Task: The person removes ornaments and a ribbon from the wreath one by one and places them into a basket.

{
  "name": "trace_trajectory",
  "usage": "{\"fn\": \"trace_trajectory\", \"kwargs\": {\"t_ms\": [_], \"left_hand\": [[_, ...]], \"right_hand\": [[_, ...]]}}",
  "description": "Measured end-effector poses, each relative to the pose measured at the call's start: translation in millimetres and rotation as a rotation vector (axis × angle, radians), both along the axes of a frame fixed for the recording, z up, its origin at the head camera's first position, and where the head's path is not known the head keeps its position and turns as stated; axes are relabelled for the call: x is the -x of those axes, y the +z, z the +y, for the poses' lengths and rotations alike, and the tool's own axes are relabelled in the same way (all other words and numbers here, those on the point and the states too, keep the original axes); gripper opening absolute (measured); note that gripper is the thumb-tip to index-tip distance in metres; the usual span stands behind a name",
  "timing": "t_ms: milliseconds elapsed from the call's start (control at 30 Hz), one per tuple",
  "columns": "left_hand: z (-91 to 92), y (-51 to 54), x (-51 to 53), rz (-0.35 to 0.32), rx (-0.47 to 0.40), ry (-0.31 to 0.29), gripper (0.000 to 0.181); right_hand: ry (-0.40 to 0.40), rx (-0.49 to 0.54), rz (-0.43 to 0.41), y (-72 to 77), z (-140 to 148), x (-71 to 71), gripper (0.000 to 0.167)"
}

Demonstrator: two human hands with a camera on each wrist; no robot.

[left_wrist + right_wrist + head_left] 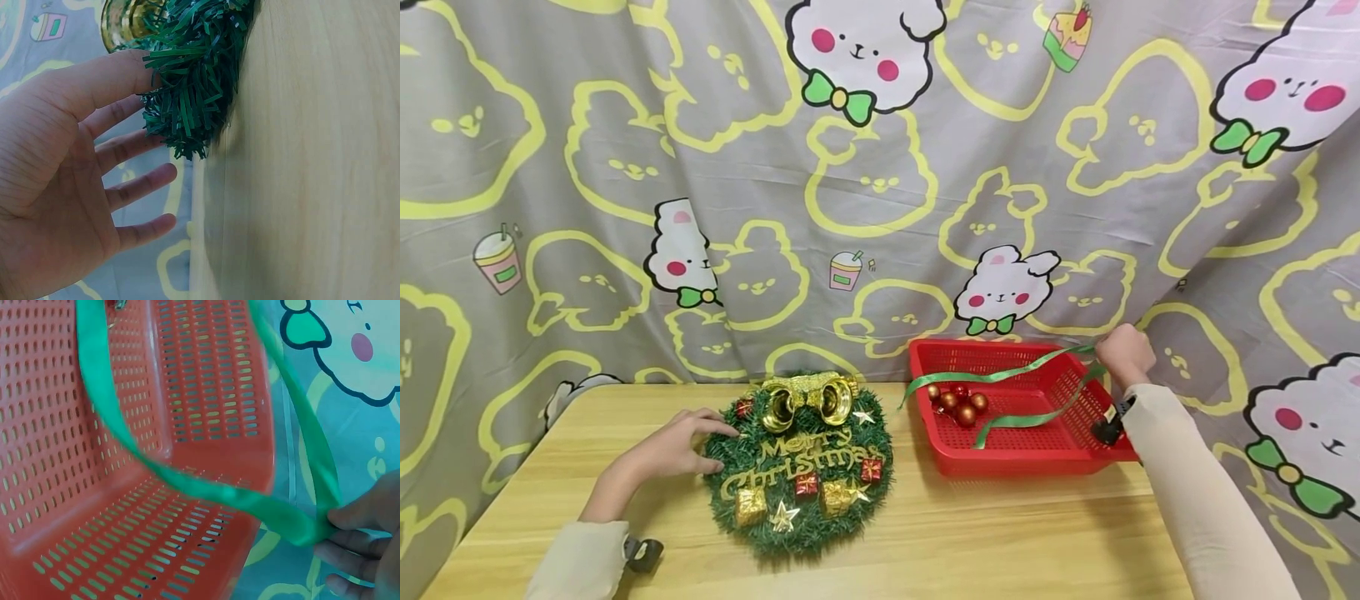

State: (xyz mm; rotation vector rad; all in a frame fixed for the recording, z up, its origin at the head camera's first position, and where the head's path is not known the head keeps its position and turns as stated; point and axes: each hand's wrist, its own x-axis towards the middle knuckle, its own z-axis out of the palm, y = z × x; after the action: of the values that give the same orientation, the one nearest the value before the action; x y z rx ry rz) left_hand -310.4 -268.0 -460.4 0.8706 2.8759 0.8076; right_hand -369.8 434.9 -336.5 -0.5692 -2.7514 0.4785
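Note:
On the table lies a green Christmas wreath (805, 533) with gold lettering, gold bells, stars and small gift boxes. My left hand (681, 446) is at the wreath's left edge; in the left wrist view its fingers are spread and fairly straight, thumb and forefinger at the tinsel (187, 94). Above the right end of a red basket (1030, 462), my right hand (1126, 350) pinches a green ribbon (1007, 375) between thumb and fingers. Two lengths of the ribbon trail from the hand, one across the basket's back rim and past its left side, the other down into it.
Several copper-coloured baubles (966, 414) sit in the left part of the basket. Behind the wooden table (970, 542) hangs a grey patterned curtain (880, 208), close to its back edge.

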Motion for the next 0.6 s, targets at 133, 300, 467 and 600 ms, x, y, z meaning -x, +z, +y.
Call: {"fn": "trace_trajectory", "kwargs": {"t_ms": [133, 300, 467, 600], "left_hand": [[0.1, 0.0, 0.6, 0.0, -0.001, -0.001, 0.054], [-0.4, 1.6, 0.4, -0.005, -0.003, -0.002, 0.054], [-0.5, 1.0, 0.6, -0.008, 0.0, -0.001, 0.054], [0.6, 0.6, 0.2, -0.01, 0.0, 0.001, 0.054]], "right_hand": [[-0.05, 0.027, 0.017, 0.9, -2.2, -0.3, 0.024], [0.058, 0.035, 0.012, -0.8, -6.0, 1.9, 0.022], [0.264, 0.003, -0.015, -4.3, -17.6, 7.3, 0.022], [0.374, 0.004, -0.032, -2.0, -33.0, 13.4, 0.022]]}}
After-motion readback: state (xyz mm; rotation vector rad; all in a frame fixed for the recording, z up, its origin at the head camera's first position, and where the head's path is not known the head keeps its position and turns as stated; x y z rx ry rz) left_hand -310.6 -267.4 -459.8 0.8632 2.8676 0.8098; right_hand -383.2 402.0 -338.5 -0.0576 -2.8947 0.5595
